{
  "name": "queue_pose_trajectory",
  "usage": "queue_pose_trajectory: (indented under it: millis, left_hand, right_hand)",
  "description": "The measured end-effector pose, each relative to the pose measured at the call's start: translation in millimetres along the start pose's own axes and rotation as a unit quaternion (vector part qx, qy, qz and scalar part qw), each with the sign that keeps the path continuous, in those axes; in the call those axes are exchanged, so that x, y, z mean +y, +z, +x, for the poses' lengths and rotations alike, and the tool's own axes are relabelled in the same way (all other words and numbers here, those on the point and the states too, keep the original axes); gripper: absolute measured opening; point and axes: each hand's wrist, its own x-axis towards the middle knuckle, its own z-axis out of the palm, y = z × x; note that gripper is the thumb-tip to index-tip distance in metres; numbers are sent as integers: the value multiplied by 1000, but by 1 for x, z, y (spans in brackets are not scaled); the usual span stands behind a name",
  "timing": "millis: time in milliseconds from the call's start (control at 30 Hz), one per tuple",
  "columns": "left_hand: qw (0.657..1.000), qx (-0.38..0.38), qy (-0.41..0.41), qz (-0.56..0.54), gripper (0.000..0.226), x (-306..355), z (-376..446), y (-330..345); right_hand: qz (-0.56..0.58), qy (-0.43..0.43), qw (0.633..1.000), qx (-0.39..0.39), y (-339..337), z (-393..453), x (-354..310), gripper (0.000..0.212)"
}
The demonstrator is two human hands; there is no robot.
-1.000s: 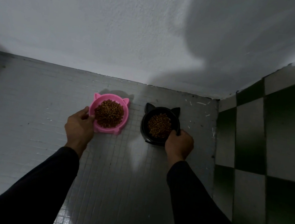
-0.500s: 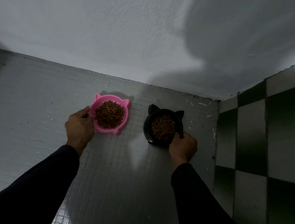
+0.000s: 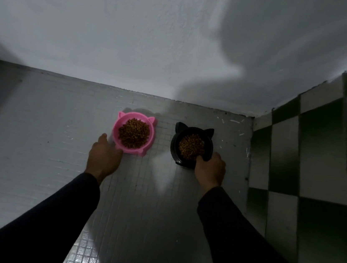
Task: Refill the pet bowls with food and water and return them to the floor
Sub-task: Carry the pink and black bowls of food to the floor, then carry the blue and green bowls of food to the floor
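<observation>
1. Evidently, kibble is heaped in the pink bowl (image 3: 133, 133) and the black bowl (image 3: 191, 146), both on the floor (image 3: 151, 194) by the wall.
2. The black rim is gripped by the right hand (image 3: 209, 170); the pink bowl's edge is touched by the left hand (image 3: 104, 157), fingers hidden.
3. No water is seen; that part is judged outstanding.

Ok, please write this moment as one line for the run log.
pink bowl: kibble, on floor | black bowl: kibble | left hand: at pink rim | right hand: grips black rim

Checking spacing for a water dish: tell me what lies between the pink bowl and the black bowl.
Only bare small-tiled floor, seen in the head view, between the pink bowl and the black bowl.
</observation>
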Motion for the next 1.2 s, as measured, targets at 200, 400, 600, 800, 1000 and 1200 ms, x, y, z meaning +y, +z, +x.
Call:
queue_pose_trajectory:
  millis: [200,400,600,800,1000,1200]
  left_hand:
    - [966,-141,29,215,60,21,-48,-47]
    - [937,-177,74,292,61,75,-112,-119]
    - [910,-199,134,336,50,143,-199,-208]
    - [906,-195,163,340,49,211,-295,-303]
    - [907,-168,194,335,43,284,-388,-394]
    - [895,-109,236,361,47,341,-458,-460]
  right_hand:
    - [-87,-76,991,-69,-47,-63,-24,42]
    - [-253,-158,939,-173,-123,-136,-58,39]
    - [-274,-176,918,-228,-221,-226,-114,37]
    - [-254,-201,923,-206,-327,-325,-174,34]
    - [-266,-234,918,-180,-430,-413,-235,42]
    - [-270,-276,914,-124,-514,-479,-280,17]
